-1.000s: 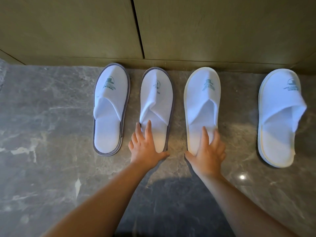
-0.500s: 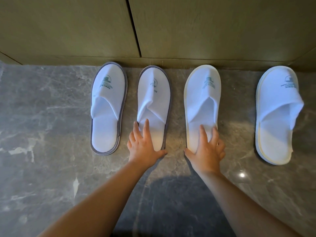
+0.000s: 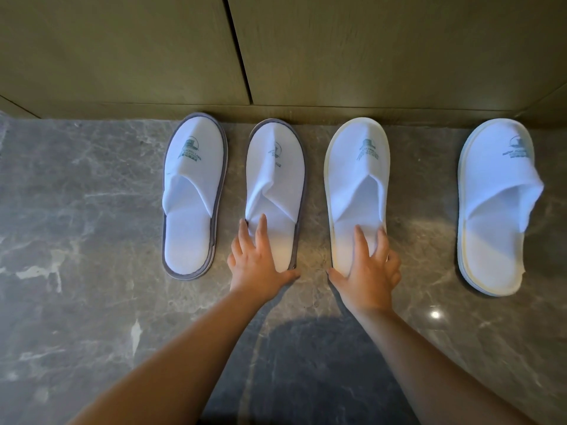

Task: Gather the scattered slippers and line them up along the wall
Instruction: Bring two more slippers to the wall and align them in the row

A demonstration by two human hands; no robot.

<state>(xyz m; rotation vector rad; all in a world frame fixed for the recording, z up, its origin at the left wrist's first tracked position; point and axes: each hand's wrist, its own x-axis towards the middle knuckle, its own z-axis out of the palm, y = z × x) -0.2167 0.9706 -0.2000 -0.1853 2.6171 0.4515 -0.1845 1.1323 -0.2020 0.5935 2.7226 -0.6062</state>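
Note:
Several white slippers lie toes-first against the wooden wall (image 3: 306, 56). The two on the left have grey trim: the far-left slipper (image 3: 193, 191) and the second slipper (image 3: 276, 185), whose upper is creased. The third slipper (image 3: 357, 179) and the far-right slipper (image 3: 494, 204) have cream trim, with a wide gap between them. My left hand (image 3: 257, 262) presses the heel of the second slipper with straight fingers. My right hand (image 3: 368, 271) rests on the heel of the third slipper, fingers spread over the insole and thumb at its left edge.
The floor (image 3: 76, 240) is grey veined marble, bare to the left and in front. A vertical seam (image 3: 239, 50) splits the wall panels. A low skirting ledge runs along the wall's base.
Both hands have slid the second and third slippers a little further toward the wall. The outer two slippers have not moved.

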